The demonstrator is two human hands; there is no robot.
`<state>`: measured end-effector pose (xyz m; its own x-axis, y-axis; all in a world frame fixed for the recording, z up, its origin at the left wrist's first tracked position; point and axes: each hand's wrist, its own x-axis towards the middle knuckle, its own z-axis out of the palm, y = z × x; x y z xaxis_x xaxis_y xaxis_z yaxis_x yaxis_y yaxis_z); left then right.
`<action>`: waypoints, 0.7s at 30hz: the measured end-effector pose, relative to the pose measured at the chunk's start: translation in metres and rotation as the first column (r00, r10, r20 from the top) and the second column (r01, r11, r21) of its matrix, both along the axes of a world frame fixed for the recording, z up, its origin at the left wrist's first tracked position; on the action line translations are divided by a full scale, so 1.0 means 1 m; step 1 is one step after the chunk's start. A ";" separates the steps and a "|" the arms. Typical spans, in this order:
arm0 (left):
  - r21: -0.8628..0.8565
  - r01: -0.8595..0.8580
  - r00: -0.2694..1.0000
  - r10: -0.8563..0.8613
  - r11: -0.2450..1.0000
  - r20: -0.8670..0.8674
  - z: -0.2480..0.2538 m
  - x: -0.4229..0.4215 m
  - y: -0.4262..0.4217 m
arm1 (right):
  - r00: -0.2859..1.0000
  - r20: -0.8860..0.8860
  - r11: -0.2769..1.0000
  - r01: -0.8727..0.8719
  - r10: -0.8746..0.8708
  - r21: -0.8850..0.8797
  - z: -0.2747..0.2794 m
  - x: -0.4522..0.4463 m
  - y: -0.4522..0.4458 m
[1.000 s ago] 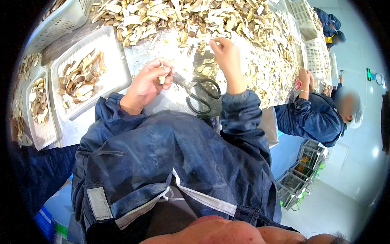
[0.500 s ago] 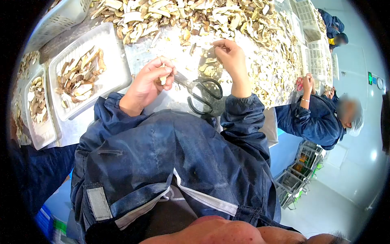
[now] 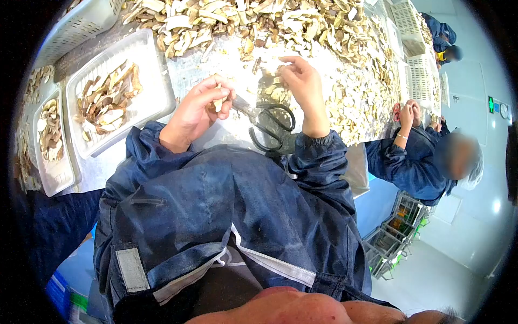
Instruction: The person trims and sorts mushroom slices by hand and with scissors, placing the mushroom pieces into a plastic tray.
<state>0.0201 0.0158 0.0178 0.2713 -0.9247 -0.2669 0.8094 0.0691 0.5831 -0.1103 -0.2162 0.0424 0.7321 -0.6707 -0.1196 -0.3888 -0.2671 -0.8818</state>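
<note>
My left hand [image 3: 197, 110] is closed around a dried mushroom slice [image 3: 218, 100], pale and brown, which pokes out between thumb and fingers. Over the table to the right hovers my right hand [image 3: 305, 89], palm down, thumb and index finger a little apart and no piece visible between them. A pair of scissors [image 3: 291, 116] with black handles lies between the two hands, blades toward the left one, held by neither. Beyond my hands spreads a large heap of dried mushroom slices [image 3: 259, 21], with small loose pieces scattered nearer.
On the left stand a clear plastic tray [image 3: 162, 81] of brown slices and a narrower tray [image 3: 59, 178]. White baskets [image 3: 423, 75] line the right. A co-worker in a dark jacket [image 3: 415, 173] sits at the table's right side, hands raised; metal racks [image 3: 396, 221] stand below.
My right hand has shifted slightly left and down, its thumb and index finger spreading a little. My left hand keeps its slice. The co-worker's hands have come together and the head has moved.
</note>
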 end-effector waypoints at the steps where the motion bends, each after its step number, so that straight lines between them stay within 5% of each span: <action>1: -0.004 -0.002 1.000 0.002 1.000 -0.001 -0.001 0.000 0.000 | 0.999 0.007 0.999 -0.031 0.031 -0.020 -0.006 -0.001 -0.004; 11: -0.009 -0.002 1.000 0.002 1.000 -0.005 -0.003 0.000 -0.001 | 0.996 -0.010 0.995 0.094 -0.094 0.026 0.025 0.003 0.012; 14: 0.012 -0.003 0.997 0.004 1.000 -0.072 0.004 -0.005 -0.002 | 0.986 0.169 0.972 -0.049 0.009 0.231 0.043 0.009 0.037; 17: 0.017 0.008 0.983 -0.005 1.000 -0.184 0.009 -0.006 -0.004 | 0.964 0.157 0.923 -0.251 0.213 0.292 0.048 0.019 0.063; 21: 0.010 0.014 0.992 -0.012 1.000 -0.129 0.001 -0.004 0.000 | 0.996 -0.084 0.970 -0.024 0.003 -0.242 0.030 0.031 0.042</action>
